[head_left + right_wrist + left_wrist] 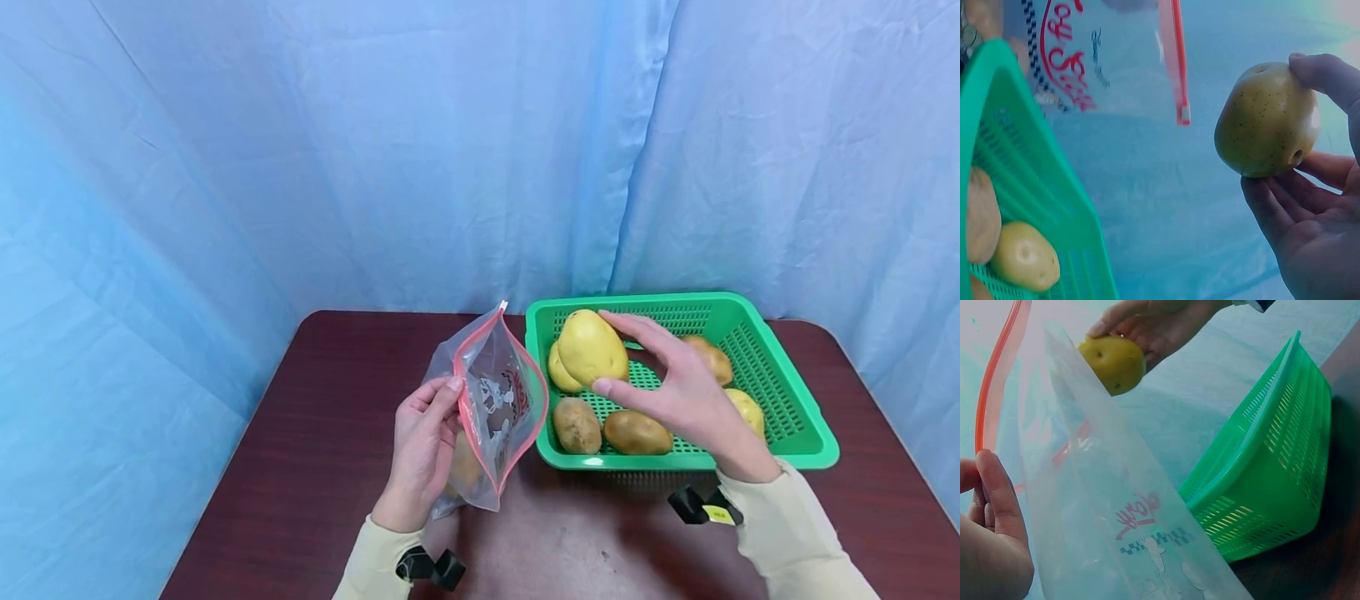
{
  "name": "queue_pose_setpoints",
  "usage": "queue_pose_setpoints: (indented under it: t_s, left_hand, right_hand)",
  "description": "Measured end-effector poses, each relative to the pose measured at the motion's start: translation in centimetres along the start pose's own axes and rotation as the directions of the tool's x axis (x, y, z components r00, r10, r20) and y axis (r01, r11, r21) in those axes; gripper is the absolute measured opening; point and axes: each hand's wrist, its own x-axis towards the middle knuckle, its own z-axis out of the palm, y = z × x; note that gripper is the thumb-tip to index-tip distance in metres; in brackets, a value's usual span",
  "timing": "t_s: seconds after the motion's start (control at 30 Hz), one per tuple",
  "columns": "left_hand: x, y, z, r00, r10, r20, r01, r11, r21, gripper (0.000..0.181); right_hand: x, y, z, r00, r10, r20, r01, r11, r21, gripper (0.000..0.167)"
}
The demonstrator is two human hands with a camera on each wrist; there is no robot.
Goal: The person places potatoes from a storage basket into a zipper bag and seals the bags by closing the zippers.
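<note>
A yellow potato [592, 347] is pinched between the thumb and fingers of my right hand [686, 392], raised above the left end of a green basket [806, 417]. In the right wrist view the potato [1266, 125] shows small dark specks and a pit. My left hand [423, 446] pinches the red-edged rim of a clear zipper bag [502, 417], whose mouth gapes toward the basket. Printed red lettering and white figures mark the bag. Something brownish shows through its lower part, partly hidden by my hand.
Inside the basket lie more potatoes: a brown one [637, 432], a rough tan one [577, 425], and several others, some half hidden by my right hand and the held potato. The basket stands on a dark reddish table [337, 400], with a blue curtain [450, 167] behind.
</note>
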Motion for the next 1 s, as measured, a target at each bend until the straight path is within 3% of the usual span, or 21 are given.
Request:
queue_pose_setpoints:
  t_s: [0.33,0.73,0.87,1.0]
  left_hand:
    - [-0.1,-0.1,-0.1,1.0,-0.003,-0.001,0.003,1.0,0.012,0.012]
    - [0.1,-0.1,-0.2,1.0,0.003,0.007,-0.003,1.0,0.004,0.012]
    - [0.2,-0.1,-0.1,1.0,-0.001,0.01,0.001,1.0,0.006,0.011]
    - [0.2,-0.1,0.0,1.0,-0.003,0.006,0.003,1.0,0.001,0.011]
  right_hand:
    - [-0.5,-1.2,2.5,0.998,-0.058,-0.009,0.058,0.989,0.134,0.075]
    - [-0.1,-2.4,6.4,0.997,-0.068,-0.042,0.074,0.982,0.173,0.073]
    - [0.1,-2.4,7.7,0.995,-0.08,-0.066,0.089,0.985,0.149,0.074]
    - [0.1,-2.0,8.8,0.99,-0.116,-0.083,0.12,0.991,0.051,0.075]
